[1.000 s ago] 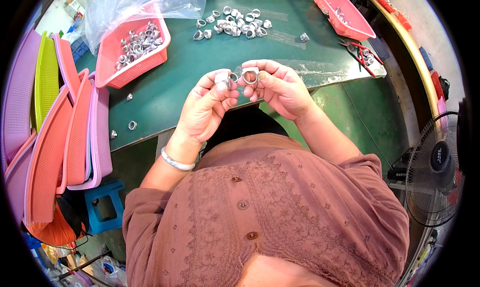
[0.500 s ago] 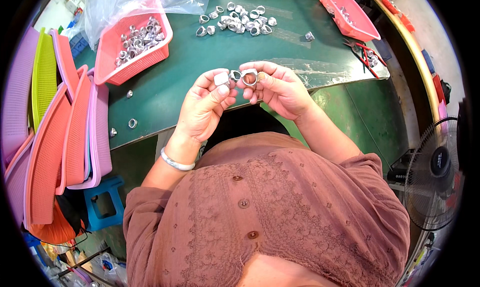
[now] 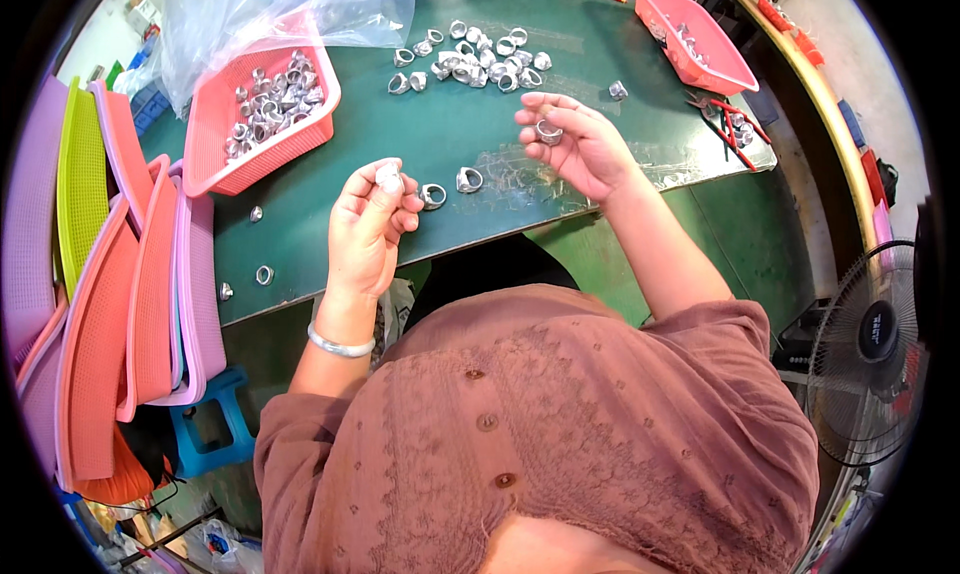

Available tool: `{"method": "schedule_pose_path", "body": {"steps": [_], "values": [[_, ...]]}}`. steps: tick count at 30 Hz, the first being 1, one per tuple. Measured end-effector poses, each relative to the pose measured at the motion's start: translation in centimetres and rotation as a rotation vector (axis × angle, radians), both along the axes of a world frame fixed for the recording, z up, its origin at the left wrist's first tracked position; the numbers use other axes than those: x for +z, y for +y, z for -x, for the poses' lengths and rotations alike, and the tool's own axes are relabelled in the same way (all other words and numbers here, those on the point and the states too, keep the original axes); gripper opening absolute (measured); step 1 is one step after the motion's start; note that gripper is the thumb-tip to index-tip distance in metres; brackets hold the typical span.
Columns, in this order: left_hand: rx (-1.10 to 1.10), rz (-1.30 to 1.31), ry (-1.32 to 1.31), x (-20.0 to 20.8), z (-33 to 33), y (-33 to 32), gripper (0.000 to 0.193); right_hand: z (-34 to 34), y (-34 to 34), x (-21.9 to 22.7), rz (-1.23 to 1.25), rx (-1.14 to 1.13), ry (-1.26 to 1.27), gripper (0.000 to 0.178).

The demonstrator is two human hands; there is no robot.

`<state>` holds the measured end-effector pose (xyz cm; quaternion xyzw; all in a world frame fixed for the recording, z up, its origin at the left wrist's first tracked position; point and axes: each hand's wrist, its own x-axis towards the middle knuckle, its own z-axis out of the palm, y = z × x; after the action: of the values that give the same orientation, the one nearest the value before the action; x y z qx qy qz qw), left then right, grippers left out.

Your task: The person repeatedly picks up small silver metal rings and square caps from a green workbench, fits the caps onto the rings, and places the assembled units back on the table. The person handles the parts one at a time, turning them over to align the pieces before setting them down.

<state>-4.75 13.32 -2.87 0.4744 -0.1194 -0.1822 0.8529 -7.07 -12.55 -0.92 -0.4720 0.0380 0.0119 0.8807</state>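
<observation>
A polished silver-coloured metal ring with a broad pale face (image 3: 389, 179) is pinched between the thumb and curled fingers of a worker's left hand (image 3: 362, 224), raised above a dark green work table (image 3: 370, 104), while a second silver-coloured ring seen hoop-on (image 3: 548, 131) sits in the right hand (image 3: 588, 149), thumb and forefinger closed about it, the other fingers loosely bent. Just beside the left fingertips is a round-banded silver ring (image 3: 433, 196), whether touching them one cannot tell; near it on the tabletop lies a wide-topped silver ring (image 3: 469, 180). Farther out, a loose cluster of silver rings (image 3: 490, 64) spreads across the table, with one stray ring (image 3: 617, 91) apart to its right. The work appears partway along: a salmon-pink perforated plastic basket (image 3: 300, 144) at left already holds a heap of rings, and many others lie outside it, though which have been handled cannot be told. At far right are a smaller pink plastic basket (image 3: 715, 76) holding a few metal pieces and red-handled pliers (image 3: 735, 134); at far left, coloured plastic baskets (image 3: 100, 344) stand nested.
</observation>
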Motion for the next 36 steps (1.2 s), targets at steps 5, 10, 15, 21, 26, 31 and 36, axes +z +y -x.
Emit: {"method": "schedule_pose_path", "body": {"steps": [5,10,15,21,26,31,36], "values": [[0.046,-0.057,-0.026,-0.2,-0.4,-0.2,0.02,-5.0,-2.0,0.0,1.173,-0.192,-0.021,0.029],[0.112,0.022,-0.067,-0.2,-0.9,0.5,0.02,-7.8,-1.5,0.3,1.796,-0.23,-0.076,0.032],[0.209,0.008,-0.041,-1.7,-1.6,1.5,0.019,-7.8,-0.9,0.0,1.912,-0.241,-0.11,0.024],[0.245,-0.028,-0.117,-1.6,-1.3,1.1,0.02,-7.2,-1.1,-1.3,1.746,-0.222,-0.357,0.018],[0.392,-0.333,-0.298,-2.1,-1.8,0.6,0.028,-6.2,-0.4,-1.9,1.191,-0.048,-0.36,0.025],[0.545,-1.176,-0.775,-1.4,-2.5,1.4,0.032,-3.4,1.9,0.6,0.442,0.076,-0.162,0.038],[0.568,-1.286,-0.843,-1.2,-2.5,1.3,0.029,-2.5,3.2,0.3,0.134,0.159,-0.188,0.042]]}}
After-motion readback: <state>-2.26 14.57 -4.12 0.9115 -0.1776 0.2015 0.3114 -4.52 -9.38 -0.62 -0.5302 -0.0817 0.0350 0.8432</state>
